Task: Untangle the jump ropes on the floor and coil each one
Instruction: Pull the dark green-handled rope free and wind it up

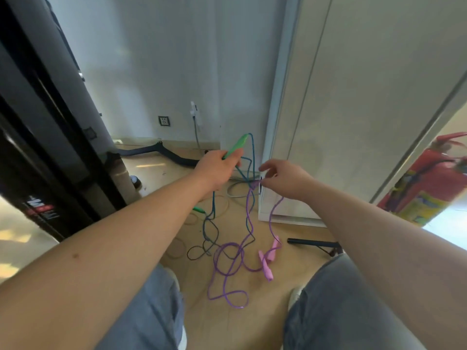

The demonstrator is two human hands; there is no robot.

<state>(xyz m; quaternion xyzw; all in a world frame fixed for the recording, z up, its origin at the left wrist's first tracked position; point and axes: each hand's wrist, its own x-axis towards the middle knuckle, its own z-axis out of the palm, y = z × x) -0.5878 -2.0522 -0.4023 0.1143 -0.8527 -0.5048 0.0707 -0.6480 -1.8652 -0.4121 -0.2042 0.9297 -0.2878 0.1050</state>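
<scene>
Hands are hovering above the tangle, both arms reaching forward. Left hand (217,170) is gripping a green handle (236,146), fingers curled round it; blue rope (252,150) is arching from the handle tip and dropping to the floor (227,329). Right hand (285,180) is pinching purple rope (230,244) between thumb and fingertip, the other fingers loosely bent. Purple strands are hanging from the pinch into loops below, crossing the blue rope. Pink handles (274,247) are lying just right of the loops; a second green handle (199,210) is lying beneath the left wrist. A white cabinet (328,122) is bounding the right side, a black appliance (50,137) the left, a wall (151,59) the far end. Wooden flooring is lying open between the person's knees. A red fire extinguisher (427,183) is standing at far right.
</scene>
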